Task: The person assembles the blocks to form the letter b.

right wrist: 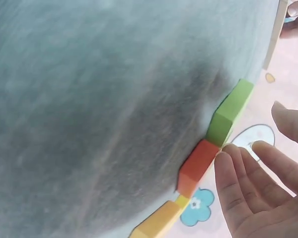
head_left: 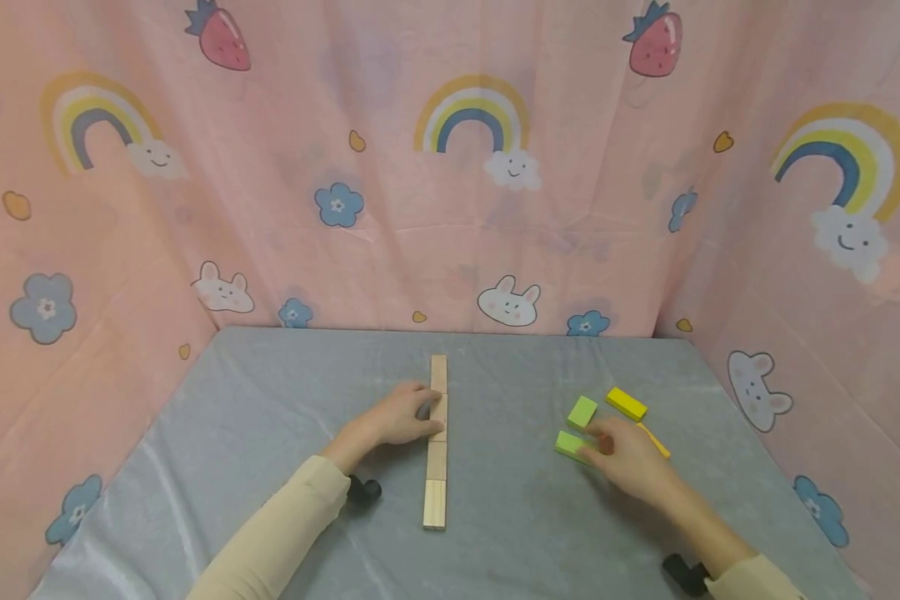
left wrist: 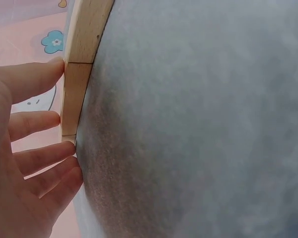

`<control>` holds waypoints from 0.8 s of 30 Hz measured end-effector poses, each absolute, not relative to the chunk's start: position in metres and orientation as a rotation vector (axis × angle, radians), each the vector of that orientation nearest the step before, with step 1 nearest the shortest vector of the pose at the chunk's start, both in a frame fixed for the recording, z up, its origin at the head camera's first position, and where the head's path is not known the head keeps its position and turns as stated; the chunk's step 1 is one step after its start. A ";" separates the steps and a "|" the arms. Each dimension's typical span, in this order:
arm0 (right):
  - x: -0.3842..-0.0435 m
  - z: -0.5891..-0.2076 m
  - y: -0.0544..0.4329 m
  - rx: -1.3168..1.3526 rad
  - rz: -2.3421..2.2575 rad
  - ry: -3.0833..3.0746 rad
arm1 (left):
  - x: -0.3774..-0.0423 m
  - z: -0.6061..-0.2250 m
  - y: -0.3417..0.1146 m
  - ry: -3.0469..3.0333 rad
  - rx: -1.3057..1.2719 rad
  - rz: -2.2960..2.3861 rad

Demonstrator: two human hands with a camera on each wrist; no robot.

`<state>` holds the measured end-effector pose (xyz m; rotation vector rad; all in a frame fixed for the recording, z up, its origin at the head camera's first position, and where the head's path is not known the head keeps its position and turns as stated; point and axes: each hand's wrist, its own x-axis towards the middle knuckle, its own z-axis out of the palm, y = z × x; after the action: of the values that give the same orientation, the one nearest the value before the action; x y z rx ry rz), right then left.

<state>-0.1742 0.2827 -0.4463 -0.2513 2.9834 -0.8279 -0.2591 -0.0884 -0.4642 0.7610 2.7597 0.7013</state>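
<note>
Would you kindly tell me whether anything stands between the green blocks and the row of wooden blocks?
Nothing visible does; in the head view, only grey cloth lies between the green blocks and the wooden row.

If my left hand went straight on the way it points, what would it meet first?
Your left hand would meet the wooden blocks first; it may already be touching them.

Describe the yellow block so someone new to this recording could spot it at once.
On the grey-covered table, find the small group of coloured blocks by the right hand. The yellow block lies just beyond that hand, farthest back in the group; its neighbours are green, red and orange.
</note>
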 end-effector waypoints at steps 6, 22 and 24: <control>-0.177 -0.449 0.285 -0.220 -0.826 2.973 | -0.260 -0.464 -0.089 2.760 0.762 0.702; -0.178 -0.455 0.287 -0.182 -0.828 2.932 | -0.259 -0.465 -0.088 2.768 0.758 0.698; -0.178 -0.455 0.287 -0.189 -0.829 2.927 | -0.259 -0.465 -0.088 2.769 0.762 0.696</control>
<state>-0.1784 0.2865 -0.4552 -0.1892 2.9270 -0.8286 -0.2587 -0.0877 -0.4651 0.7617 2.7695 0.6963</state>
